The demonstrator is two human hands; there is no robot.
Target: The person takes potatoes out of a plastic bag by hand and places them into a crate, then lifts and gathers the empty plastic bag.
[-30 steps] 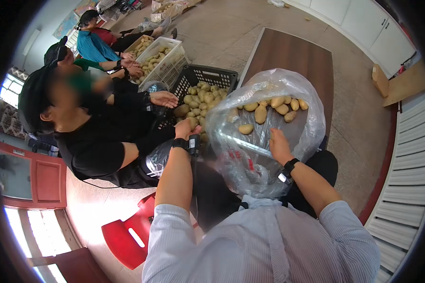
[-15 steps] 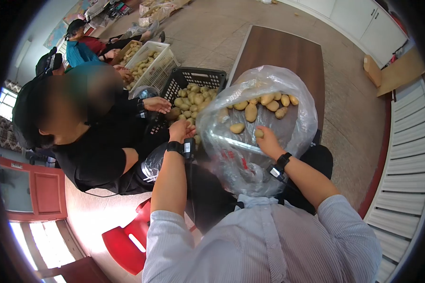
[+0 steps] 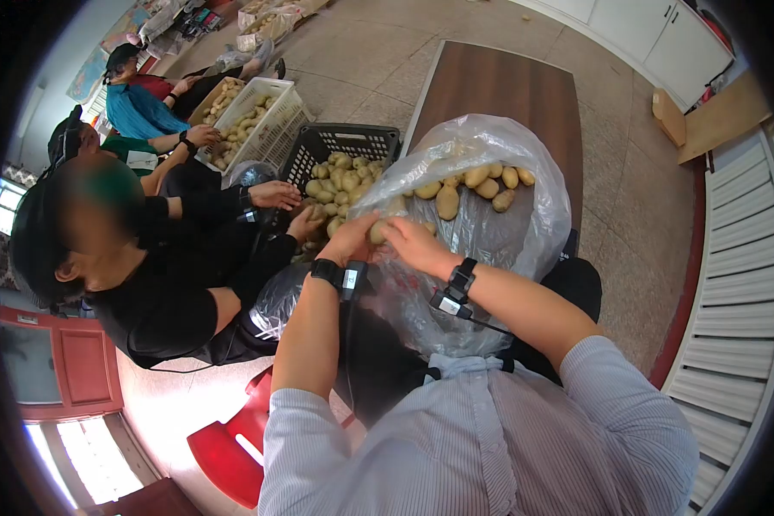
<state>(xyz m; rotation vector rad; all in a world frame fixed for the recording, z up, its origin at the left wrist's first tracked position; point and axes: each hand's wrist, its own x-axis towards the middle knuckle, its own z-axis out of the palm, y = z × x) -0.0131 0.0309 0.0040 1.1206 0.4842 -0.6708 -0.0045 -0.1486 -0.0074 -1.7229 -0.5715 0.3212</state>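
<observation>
My left hand [image 3: 350, 240] and my right hand [image 3: 416, 244] meet over the near left rim of a clear plastic bag [image 3: 546, 215]. Between their fingers is one potato [image 3: 377, 231], gripped from both sides and partly covered. Several potatoes [image 3: 447, 203] lie inside the bag, mostly toward its far side. Just beyond my left hand stands a black crate [image 3: 353, 131] with many potatoes [image 3: 346, 179] in it. A co-worker's hands [image 3: 275, 195] are at the crate's near left side, close to my left hand.
A brown table [image 3: 503, 90] extends beyond the bag. Past the black crate is a white crate [image 3: 294, 107] of potatoes, with more people on the left. A red stool [image 3: 232, 451] stands at lower left. White cabinets [image 3: 692, 52] and a radiator [image 3: 731, 284] line the right.
My right hand has moved left from inside the bag, bringing a potato to my left hand. My left hand has shifted slightly right. The co-worker's second hand now shows near the crate.
</observation>
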